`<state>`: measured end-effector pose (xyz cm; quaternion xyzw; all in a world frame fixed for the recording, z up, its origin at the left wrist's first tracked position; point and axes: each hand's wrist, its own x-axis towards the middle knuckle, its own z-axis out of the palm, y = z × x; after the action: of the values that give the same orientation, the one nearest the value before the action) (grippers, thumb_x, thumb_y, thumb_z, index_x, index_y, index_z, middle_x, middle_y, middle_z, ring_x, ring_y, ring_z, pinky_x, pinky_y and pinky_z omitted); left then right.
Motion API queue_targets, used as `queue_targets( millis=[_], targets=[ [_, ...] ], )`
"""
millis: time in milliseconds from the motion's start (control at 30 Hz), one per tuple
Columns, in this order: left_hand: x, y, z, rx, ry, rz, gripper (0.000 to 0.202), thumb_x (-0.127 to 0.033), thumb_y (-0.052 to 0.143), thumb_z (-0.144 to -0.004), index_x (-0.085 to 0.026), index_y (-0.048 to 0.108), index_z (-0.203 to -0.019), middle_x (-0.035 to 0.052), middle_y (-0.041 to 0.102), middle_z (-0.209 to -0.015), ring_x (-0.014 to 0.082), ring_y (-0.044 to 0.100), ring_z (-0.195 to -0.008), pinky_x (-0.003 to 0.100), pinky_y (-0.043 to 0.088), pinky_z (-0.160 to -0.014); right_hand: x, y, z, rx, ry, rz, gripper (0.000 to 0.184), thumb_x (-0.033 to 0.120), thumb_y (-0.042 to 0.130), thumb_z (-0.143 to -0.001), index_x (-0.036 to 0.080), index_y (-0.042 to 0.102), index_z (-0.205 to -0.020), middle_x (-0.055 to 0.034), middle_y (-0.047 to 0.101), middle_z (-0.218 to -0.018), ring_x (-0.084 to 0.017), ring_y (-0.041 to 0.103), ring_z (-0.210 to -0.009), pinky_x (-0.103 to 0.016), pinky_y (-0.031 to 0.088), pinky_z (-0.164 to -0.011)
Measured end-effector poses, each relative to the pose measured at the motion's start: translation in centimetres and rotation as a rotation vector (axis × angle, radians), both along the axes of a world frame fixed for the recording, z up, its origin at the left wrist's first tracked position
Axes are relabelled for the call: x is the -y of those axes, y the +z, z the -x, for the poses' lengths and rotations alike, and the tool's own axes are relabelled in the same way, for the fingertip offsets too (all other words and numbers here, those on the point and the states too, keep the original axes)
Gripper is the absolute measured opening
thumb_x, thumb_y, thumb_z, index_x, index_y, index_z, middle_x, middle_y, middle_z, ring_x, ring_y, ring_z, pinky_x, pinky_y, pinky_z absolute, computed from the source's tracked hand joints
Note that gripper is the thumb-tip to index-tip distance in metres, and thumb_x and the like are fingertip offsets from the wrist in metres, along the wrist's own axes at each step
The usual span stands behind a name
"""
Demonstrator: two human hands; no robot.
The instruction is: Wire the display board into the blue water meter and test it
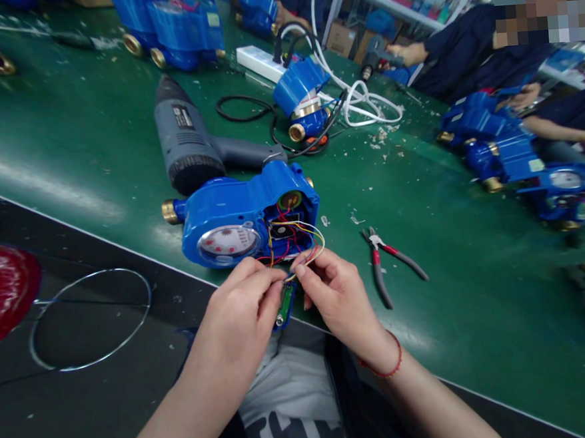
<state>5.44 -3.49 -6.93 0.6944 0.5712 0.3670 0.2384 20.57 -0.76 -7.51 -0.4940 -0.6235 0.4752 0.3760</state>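
On the glossy green surface [475,253], a matte grey heat gun [187,139] with a tapered nose lies behind a smooth blue water meter [236,206], whose threaded brass end [170,212] points left. Near its open compartment, the grip of the left hand [242,296] is pinched on thin coloured wires [290,278] by a narrow green circuit board [285,305]; the right hand [338,296] pinches them too. Farther right lie splayed, red-and-grey-handled cutters [375,241].

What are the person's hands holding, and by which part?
The left hand and right hand pinch thin coloured wires near the green circuit board; exactly where along them cannot be told.
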Motion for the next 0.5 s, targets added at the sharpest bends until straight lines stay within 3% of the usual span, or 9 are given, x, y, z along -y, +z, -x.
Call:
queue_targets(
  millis=[100, 233, 400, 500],
  targets=[
    [-0.04, -0.13, 0.04, -0.004, 0.002, 0.017, 0.016, -0.015, 0.054, -0.089, -0.016, 0.07, -0.085, 0.0004, 0.062, -0.081, 0.0133, 0.061, -0.071, 0.025, 0.048, -0.066, -0.01, 0.42, -0.18, 0.022, 0.039, -0.057, 0.01, 0.023, 0.055, -0.09, 0.018, 0.063, -0.087, -0.0025, 0.062, -0.085, -0.012, 0.056, -0.073, -0.023, 0.044, -0.061],
    [-0.06, -0.28, 0.03, 0.001, -0.005, 0.043, 0.016, -0.014, 0.054, -0.088, -0.015, 0.069, -0.084, 0.0005, 0.061, -0.081, 0.0139, 0.061, -0.072, 0.025, 0.047, -0.065, -0.08, 0.96, -0.08, 0.128, 0.1, -0.209, 0.004, 0.014, 0.063, -0.084, 0.017, 0.067, -0.086, 0.0002, 0.059, -0.077, -0.011, 0.051, -0.066, -0.022, 0.041, -0.058],
    [0.03, -0.21, 0.0, 0.026, -0.001, 0.059, 0.014, -0.017, 0.055, -0.089, -0.017, 0.068, -0.084, -0.0007, 0.059, -0.08, 0.0119, 0.059, -0.067, 0.024, 0.046, -0.06, -0.13, 0.7, 0.02, 0.293, 0.083, -0.441, 0.01, 0.01, 0.056, -0.086, 0.016, 0.063, -0.082, -0.0014, 0.062, -0.078, -0.012, 0.056, -0.071, -0.024, 0.044, -0.063],
    [0.08, -0.13, -0.01, 0.061, 0.002, 0.069, 0.014, -0.017, 0.055, -0.088, -0.017, 0.068, -0.083, -0.0012, 0.058, -0.078, 0.0101, 0.057, -0.062, 0.023, 0.045, -0.056, -0.24, 0.52, -0.16, 0.363, 0.076, -0.493, 0.014, 0.011, 0.05, -0.089, 0.016, 0.061, -0.081, -0.0044, 0.062, -0.079, -0.015, 0.056, -0.074, -0.027, 0.045, -0.066]
  ],
)
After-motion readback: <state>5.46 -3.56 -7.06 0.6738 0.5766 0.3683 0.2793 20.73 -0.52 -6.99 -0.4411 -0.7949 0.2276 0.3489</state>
